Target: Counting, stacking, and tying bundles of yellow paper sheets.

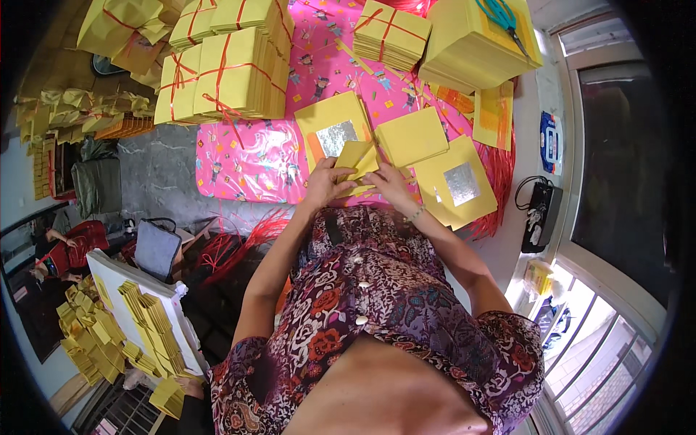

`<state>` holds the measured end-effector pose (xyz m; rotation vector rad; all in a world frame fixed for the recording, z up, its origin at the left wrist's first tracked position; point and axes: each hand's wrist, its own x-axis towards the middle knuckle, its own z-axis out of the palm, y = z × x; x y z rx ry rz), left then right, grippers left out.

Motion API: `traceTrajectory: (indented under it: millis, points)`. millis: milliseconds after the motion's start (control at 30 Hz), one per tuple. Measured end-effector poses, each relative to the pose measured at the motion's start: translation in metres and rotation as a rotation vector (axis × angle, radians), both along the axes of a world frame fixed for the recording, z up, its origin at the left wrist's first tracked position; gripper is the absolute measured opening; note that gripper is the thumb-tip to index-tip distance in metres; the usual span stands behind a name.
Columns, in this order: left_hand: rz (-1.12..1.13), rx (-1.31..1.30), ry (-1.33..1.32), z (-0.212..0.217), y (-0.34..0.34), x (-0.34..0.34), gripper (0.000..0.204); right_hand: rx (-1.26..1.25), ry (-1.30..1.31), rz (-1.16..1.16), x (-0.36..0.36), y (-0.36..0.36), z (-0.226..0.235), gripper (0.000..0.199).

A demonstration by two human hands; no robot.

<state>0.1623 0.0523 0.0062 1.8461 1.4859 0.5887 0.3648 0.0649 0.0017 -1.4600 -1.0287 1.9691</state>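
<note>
Close to the table's near edge, my left hand [330,185] and my right hand [389,187] are both closed on a folded sheet of yellow paper [353,155]. My left fingers pinch its lower left side, and my right fingertips press its lower right part. Under and behind it lies a yellow sheet with a silver square [319,116]. To the right is a small pile of plain yellow paper [412,138]. Another yellow sheet with a silver square [473,210] lies to the right of my right hand.
A pink patterned cloth [250,156] covers the table. Yellow paper bundles tied with red ribbon [243,76] stand at the back left. Teal-handled scissors [500,18] rest on a tall yellow stack [457,54] at the back right. Red strips [500,196] hang along the right edge.
</note>
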Motion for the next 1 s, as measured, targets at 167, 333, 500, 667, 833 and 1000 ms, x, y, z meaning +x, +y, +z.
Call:
traceTrajectory:
  millis: [167, 333, 500, 667, 833, 1000]
  points:
    - [-0.008, -0.024, -0.013, 0.0, 0.0, -0.001, 0.04, -0.022, 0.0, 0.057, -0.003, 0.003, -0.007, 0.024]
    - [0.003, -0.009, -0.037, -0.004, 0.001, -0.002, 0.039, 0.436, -0.304, 0.206, -0.005, 0.008, -0.006, 0.022]
    - [0.002, -0.008, -0.059, -0.003, 0.001, -0.002, 0.037, 0.47, -0.325, 0.214, -0.002, 0.01, -0.007, 0.023]
    - [0.005, -0.026, -0.06, 0.006, 0.002, 0.001, 0.036, 0.452, -0.232, 0.182, -0.002, 0.009, -0.011, 0.019]
    - [0.112, -0.046, -0.087, 0.009, 0.0, 0.009, 0.033, 0.479, -0.098, 0.109, -0.001, 0.001, -0.021, 0.016]
    - [0.152, 0.011, -0.11, 0.003, -0.005, 0.008, 0.025, 0.386, -0.198, 0.11, 0.004, -0.001, -0.011, 0.024]
